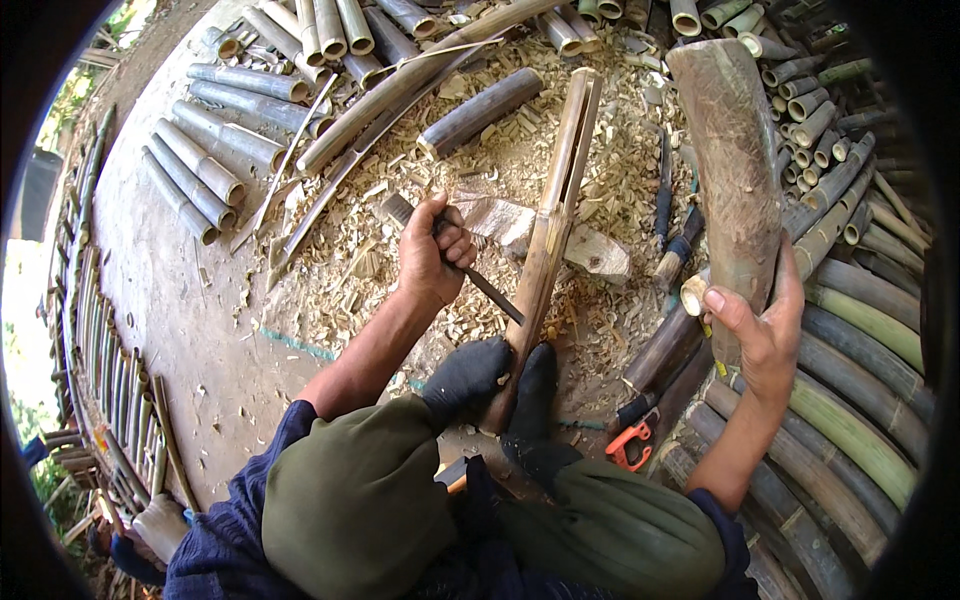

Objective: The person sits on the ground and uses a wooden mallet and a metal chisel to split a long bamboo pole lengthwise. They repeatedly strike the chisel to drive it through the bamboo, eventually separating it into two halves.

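Observation:
My left hand (438, 250) is closed around a chisel (493, 297), its blade slanting down to the right. The chisel's tip meets the side of a bamboo pole (545, 250), as far as I can tell. A long slot runs along the pole's far part. Two dark-socked feet clamp its near end, and it lies across a pale wood block (598, 252). On the right, my right hand (765, 335) grips a thick wooden mallet (728, 165) by its narrower lower end. The mallet's broad head points up and away, well apart from the chisel.
Wood chips (370, 275) cover the floor around the pole. An orange-handled tool (630, 445) lies by my right knee, with a dark-handled blade (664, 190) farther off. Cut bamboo tubes (230, 130) lie at the far left; long bamboo poles (860, 440) are stacked on the right.

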Demonstrator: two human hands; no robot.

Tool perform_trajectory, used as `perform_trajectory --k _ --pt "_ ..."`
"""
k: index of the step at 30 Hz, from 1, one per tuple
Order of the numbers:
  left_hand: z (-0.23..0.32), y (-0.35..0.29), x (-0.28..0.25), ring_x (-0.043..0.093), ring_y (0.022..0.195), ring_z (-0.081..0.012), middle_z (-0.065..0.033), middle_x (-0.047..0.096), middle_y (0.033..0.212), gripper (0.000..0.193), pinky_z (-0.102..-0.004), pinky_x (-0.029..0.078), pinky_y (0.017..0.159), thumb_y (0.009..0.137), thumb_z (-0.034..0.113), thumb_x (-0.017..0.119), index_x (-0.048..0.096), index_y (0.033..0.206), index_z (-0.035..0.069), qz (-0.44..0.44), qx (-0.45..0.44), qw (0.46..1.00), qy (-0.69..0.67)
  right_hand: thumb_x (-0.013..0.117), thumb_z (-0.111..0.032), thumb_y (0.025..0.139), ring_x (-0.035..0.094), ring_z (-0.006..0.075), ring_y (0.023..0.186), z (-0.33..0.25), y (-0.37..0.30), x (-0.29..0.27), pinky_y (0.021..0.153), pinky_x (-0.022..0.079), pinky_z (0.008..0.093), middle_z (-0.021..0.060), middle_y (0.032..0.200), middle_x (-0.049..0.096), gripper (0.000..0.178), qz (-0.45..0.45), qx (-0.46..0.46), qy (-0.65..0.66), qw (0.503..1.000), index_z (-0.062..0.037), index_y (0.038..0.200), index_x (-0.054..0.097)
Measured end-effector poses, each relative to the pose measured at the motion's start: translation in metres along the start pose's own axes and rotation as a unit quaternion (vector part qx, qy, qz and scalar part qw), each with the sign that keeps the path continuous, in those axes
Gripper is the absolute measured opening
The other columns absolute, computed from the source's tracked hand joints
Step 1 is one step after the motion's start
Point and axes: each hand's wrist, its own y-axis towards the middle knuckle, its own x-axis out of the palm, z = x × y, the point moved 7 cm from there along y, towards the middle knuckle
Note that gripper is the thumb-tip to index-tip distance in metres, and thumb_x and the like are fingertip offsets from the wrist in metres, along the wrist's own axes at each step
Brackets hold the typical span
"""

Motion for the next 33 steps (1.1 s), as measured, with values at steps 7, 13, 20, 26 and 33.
perform_trajectory --k 7,13,20,26,33 --pt "-0.022 0.015 -0.006 0.034 0.045 -0.0093 0.0072 0.032 0.051 0.034 -0.0285 0.031 0.046 0.099 0.034 0.06 0.059 0.077 0.009 -0.021 0.004 1.0 0.017 0.079 -0.018 0.078 0.062 0.0156 0.094 0.015 -0.001 0.003 0.077 0.051 0.0279 0.0123 0.123 0.061 0.085 -0.01 -0.028 -0.041 0.999 0.0053 0.151 0.04" --pt "-0.027 0.014 0.0 0.036 0.046 -0.0091 0.0062 0.035 0.053 0.031 -0.0291 0.031 0.045 0.099 0.032 0.061 0.057 0.079 0.009 -0.046 0.018 0.998 0.043 0.081 -0.016 0.077 0.059 0.0216 0.118 0.01 -0.006 0.007 0.105 0.043 0.0347 0.0142 0.131 0.061 0.084 -0.027 0.028 -0.006 0.999 0.0062 0.148 0.043" --pt "-0.04 -0.021 0.075 0.05 0.049 -0.0083 -0.001 0.059 0.066 0.029 -0.0257 0.043 0.042 0.099 0.029 0.071 0.062 0.08 0.008 -0.056 0.155 0.922 0.351 0.079 -0.014 0.079 0.063 0.0256 0.117 -0.057 0.011 -0.019 0.105 0.049 0.0375 0.0184 0.132 0.061 0.084 0.01 -0.123 -0.104 0.987 0.0065 0.151 0.041" --pt "-0.045 -0.022 0.093 0.051 0.055 -0.0075 0.0015 0.056 0.065 0.032 -0.0282 0.041 0.048 0.099 0.028 0.071 0.064 0.078 0.004 -0.081 0.167 0.883 0.431 0.079 -0.02 0.08 0.07 0.0269 0.099 -0.039 0.053 0.07 0.09 0.057 0.0388 0.0205 0.109 0.07 0.06 -0.172 -0.178 -0.267 0.931 0.0019 0.131 0.057" --pt "-0.05 -0.03 0.096 0.051 0.056 -0.0096 -0.0024 0.058 0.062 0.032 -0.035 0.041 0.051 0.098 0.032 0.072 0.072 0.085 0.002 -0.087 0.151 0.845 0.505 0.077 -0.02 0.078 0.073 0.033 0.098 -0.041 0.059 0.061 0.089 0.058 0.0429 0.0247 0.114 0.071 0.079 -0.178 -0.217 -0.25 0.927 0.0047 0.146 0.047"
